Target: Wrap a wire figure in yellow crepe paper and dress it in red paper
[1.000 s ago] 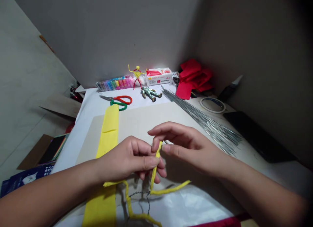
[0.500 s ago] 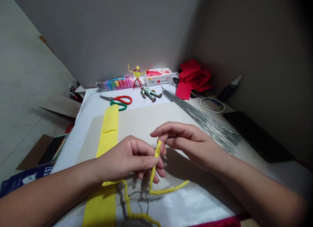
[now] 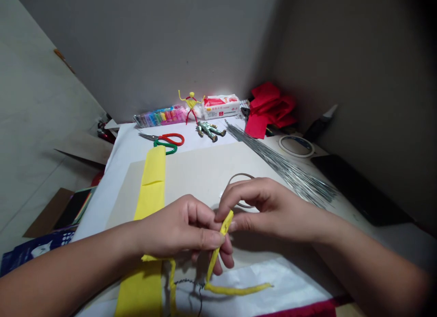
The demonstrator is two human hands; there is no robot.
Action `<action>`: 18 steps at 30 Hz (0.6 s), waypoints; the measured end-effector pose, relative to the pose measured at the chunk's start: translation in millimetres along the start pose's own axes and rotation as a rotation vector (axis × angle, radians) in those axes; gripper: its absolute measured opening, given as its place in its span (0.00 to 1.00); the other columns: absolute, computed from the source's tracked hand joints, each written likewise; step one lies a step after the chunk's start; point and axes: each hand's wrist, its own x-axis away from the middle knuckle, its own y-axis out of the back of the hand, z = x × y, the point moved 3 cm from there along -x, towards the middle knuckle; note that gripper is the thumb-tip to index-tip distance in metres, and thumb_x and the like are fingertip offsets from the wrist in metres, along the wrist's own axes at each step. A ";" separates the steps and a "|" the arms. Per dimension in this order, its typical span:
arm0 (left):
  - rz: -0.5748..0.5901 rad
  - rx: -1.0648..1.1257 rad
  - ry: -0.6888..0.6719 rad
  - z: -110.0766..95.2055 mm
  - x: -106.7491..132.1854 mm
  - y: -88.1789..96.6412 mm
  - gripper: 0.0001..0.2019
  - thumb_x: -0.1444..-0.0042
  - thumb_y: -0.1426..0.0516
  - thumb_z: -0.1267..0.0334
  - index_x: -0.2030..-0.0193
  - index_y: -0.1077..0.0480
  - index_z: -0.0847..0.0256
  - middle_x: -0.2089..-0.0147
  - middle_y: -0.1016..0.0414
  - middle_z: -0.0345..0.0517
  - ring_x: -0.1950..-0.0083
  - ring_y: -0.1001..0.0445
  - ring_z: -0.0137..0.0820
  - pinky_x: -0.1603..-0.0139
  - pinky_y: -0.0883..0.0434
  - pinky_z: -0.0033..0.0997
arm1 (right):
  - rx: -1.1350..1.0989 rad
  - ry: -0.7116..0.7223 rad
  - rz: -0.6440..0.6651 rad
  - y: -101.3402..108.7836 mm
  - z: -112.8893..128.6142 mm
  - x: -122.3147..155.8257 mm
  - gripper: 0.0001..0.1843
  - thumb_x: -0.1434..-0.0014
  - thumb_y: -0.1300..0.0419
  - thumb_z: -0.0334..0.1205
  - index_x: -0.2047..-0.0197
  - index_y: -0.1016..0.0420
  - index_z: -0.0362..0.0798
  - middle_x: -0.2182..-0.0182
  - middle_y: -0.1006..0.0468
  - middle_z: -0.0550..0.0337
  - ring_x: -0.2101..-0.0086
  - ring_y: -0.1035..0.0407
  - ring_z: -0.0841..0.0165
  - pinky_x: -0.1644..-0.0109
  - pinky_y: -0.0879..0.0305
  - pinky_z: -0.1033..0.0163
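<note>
My left hand (image 3: 184, 230) is closed on a wire figure wrapped in yellow crepe paper (image 3: 218, 251), holding one upright limb between thumb and fingers. My right hand (image 3: 266, 207) pinches the top end of that same limb with thumb and forefinger. Other yellow limbs (image 3: 239, 288) and a bare dark wire loop (image 3: 191, 283) hang below the hands. A long yellow crepe paper strip (image 3: 150, 189) lies on the beige board (image 3: 205, 166) to the left. A thin loop of tape or wire (image 3: 241, 176) shows just behind my right hand.
At the back stand red-and-green scissors (image 3: 167, 140), a pack of coloured clay (image 3: 159, 116), a small yellow wire figure (image 3: 190, 103), a green figure (image 3: 210, 130), a white box (image 3: 221, 106) and red paper (image 3: 271, 108). A bundle of steel wires (image 3: 290, 171), a tape roll (image 3: 296, 146) and a dark tablet (image 3: 358, 187) lie on the right.
Both hands have dropped toward me with the yellow figure. My right hand has closed its pinch on the limb's tip, and a thin loop behind it has come into sight.
</note>
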 end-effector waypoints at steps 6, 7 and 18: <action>-0.038 -0.067 0.031 0.8 -1.2 0.0 0.10 0.45 0.42 0.60 0.66 0.24 0.65 0.69 0.21 0.47 0.71 0.25 0.27 0.76 0.38 0.20 | 0.042 -0.050 0.003 -1.6 0.5 -0.1 0.04 0.45 0.37 0.32 0.65 0.22 0.43 0.71 0.21 0.60 0.68 0.28 0.73 0.62 0.34 0.70; -0.046 -0.071 0.022 0.7 -1.9 0.9 0.10 0.46 0.42 0.60 0.67 0.24 0.66 0.69 0.21 0.47 0.71 0.25 0.27 0.76 0.38 0.20 | 0.050 -0.075 -0.022 -2.2 0.2 0.0 0.04 0.45 0.37 0.32 0.65 0.22 0.43 0.72 0.21 0.60 0.69 0.28 0.73 0.62 0.34 0.70; -0.349 -0.192 0.092 3.2 -6.4 5.8 0.12 0.52 0.40 0.59 0.69 0.24 0.68 0.75 0.27 0.45 0.76 0.35 0.24 0.75 0.40 0.25 | 0.049 -0.314 -0.303 -9.2 -9.8 -4.1 0.04 0.48 0.40 0.31 0.72 0.24 0.44 0.75 0.22 0.61 0.72 0.29 0.72 0.67 0.35 0.69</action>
